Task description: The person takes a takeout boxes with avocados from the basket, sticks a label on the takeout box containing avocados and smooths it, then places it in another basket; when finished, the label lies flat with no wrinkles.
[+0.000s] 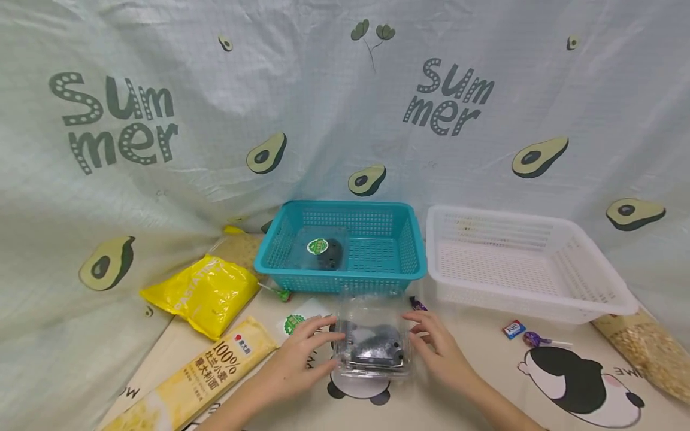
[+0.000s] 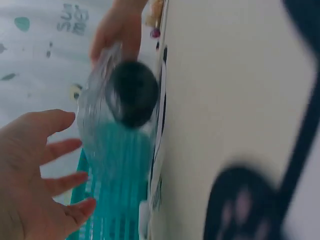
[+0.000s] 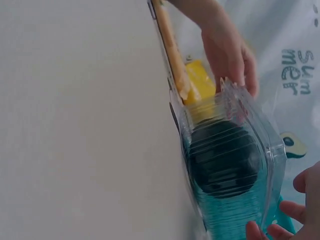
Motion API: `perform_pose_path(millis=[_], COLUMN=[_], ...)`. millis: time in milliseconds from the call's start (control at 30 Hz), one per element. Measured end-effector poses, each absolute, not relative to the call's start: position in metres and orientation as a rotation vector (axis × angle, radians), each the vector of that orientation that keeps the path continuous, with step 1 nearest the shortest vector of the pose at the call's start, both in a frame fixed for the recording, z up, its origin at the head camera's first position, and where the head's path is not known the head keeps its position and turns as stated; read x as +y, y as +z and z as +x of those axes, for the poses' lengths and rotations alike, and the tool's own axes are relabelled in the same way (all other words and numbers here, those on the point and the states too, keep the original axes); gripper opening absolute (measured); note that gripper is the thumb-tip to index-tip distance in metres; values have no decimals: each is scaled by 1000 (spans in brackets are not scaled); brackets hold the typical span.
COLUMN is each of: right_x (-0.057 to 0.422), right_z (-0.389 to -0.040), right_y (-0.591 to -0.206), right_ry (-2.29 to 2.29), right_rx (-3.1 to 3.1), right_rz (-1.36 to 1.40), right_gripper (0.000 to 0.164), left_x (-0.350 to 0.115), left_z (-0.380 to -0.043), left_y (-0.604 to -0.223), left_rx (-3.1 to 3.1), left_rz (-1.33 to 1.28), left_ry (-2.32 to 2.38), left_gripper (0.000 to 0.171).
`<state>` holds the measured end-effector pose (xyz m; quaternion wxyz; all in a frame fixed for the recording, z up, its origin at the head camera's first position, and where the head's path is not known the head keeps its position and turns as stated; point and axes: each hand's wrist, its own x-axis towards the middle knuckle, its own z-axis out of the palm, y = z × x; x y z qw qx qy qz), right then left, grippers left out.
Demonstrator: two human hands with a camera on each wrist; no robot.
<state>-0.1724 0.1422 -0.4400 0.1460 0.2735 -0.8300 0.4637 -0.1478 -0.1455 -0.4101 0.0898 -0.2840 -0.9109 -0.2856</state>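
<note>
A clear plastic clamshell box (image 1: 373, 341) with a dark round item (image 3: 224, 159) inside stands on the table in front of me. My left hand (image 1: 302, 358) is at its left side, fingers spread and fingertips close to the wall. On the opposite side is my right hand (image 1: 439, 347), its fingers loosely bent beside the box. In the left wrist view the left hand (image 2: 42, 175) shows spread fingers with a gap to the plastic. The right wrist view shows the right hand (image 3: 300, 210) with separated fingertips near the box's edge.
Behind the box stands a teal basket (image 1: 339, 281) holding a similar clear box (image 1: 317, 246). To its right is a white basket (image 1: 517, 293). A yellow bag (image 1: 207, 296) and a pasta pack (image 1: 199, 374) lie left; a small candy (image 1: 514, 328) and a lollipop (image 1: 533, 339) lie right.
</note>
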Motion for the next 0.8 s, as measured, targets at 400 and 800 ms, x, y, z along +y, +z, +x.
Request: perform_pose_path(millis=[400, 800], right_x=[135, 141], right_z=[-162, -174], right_y=[-434, -453], right_ry=[1501, 1562], right_rx=[-2290, -2207], right_rz=[630, 677], right_gripper=[30, 32], left_x=[-196, -196], left_z=[-186, -195], left_y=[-430, -438], left_rx=[-2918, -2816], left_rz=[-156, -170], left_ry=[-783, -830], left_gripper=[57, 35])
